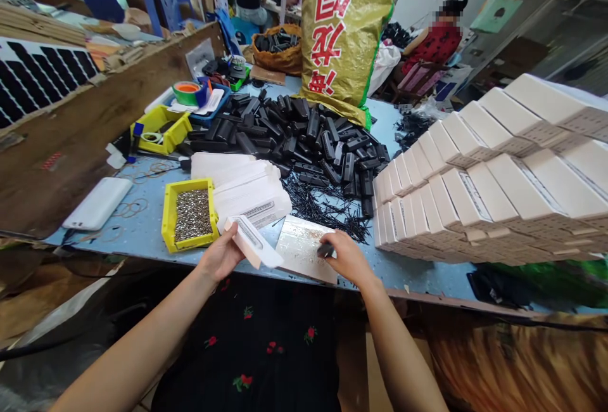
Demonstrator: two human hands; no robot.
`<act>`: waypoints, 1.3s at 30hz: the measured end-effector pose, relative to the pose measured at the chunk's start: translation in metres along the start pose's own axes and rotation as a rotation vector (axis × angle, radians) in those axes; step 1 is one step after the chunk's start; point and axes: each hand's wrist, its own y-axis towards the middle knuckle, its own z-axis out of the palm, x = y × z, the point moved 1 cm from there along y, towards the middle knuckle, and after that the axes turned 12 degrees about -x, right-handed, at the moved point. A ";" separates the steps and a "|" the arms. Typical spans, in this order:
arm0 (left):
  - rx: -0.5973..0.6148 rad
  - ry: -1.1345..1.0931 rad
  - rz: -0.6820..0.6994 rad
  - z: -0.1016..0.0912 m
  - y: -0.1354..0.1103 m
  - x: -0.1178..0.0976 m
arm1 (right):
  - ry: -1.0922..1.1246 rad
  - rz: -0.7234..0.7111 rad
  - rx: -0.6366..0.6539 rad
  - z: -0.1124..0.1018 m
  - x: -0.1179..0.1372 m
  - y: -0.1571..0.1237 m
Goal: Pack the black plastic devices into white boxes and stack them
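My left hand [222, 253] is closed round a small white flat box [251, 241], held tilted above the table's front edge. My right hand [346, 257] pinches a small black part [325, 250] over a pale scratched board [299, 244] lying on the blue table [142, 234]. Just beyond lie flattened white boxes [247, 187], a scatter of thin black pins [327, 206] and a big heap of black plastic parts [304, 133].
A yellow tray of small metal screws [190, 214] sits left of my hands. Stacked white boxes [479, 190] fill the right side. A white device [98, 203], rubber bands, a yellow bin [159, 130], tape rolls and a large yellow sack [346, 25] stand around. Other people sit at the back.
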 end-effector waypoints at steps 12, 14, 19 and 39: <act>0.040 0.439 0.311 0.009 -0.029 0.030 | 0.739 -0.054 -0.626 0.073 0.091 0.023; -0.024 0.690 0.645 -0.007 -0.026 0.028 | 0.658 -0.103 -0.390 0.080 0.086 0.033; -0.145 0.915 0.861 -0.026 -0.013 0.022 | -0.174 -0.116 0.170 0.103 0.052 0.091; 0.111 1.017 0.912 0.006 0.026 0.026 | 0.169 -0.050 -0.297 0.094 0.063 0.055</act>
